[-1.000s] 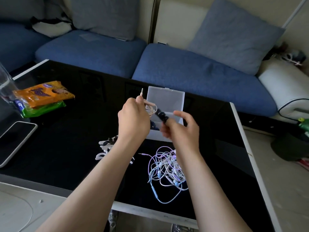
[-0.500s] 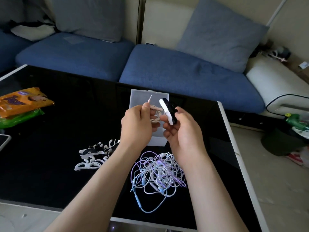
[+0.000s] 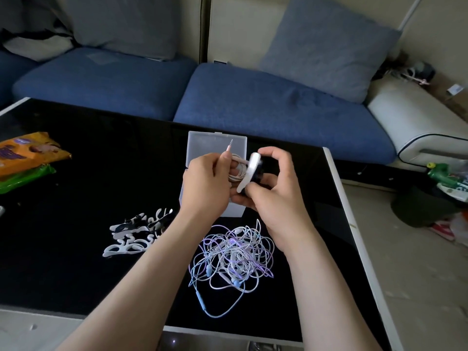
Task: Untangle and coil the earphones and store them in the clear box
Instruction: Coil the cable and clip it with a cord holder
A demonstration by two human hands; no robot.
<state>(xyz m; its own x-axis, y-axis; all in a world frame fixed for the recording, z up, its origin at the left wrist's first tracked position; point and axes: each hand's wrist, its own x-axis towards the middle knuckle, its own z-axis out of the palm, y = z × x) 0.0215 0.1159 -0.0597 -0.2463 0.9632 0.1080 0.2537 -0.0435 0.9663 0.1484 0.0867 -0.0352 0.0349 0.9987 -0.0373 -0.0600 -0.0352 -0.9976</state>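
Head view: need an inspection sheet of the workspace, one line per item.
Surface: black glossy table, white edge.
Job's things: clear box open behind the hands; coiled pale earphone with its plug sticking up; tangled earphone pile on the table.
Clutter: pile of black and white cable ties; orange snack packet over a green packet.
Hands: left hand pinches the coil; right hand holds a white and black tie against it.
Cables: one blue-ended lead trails from the pile toward the near edge.
Surroundings: blue sofa, grey cushions; floor clutter at right.
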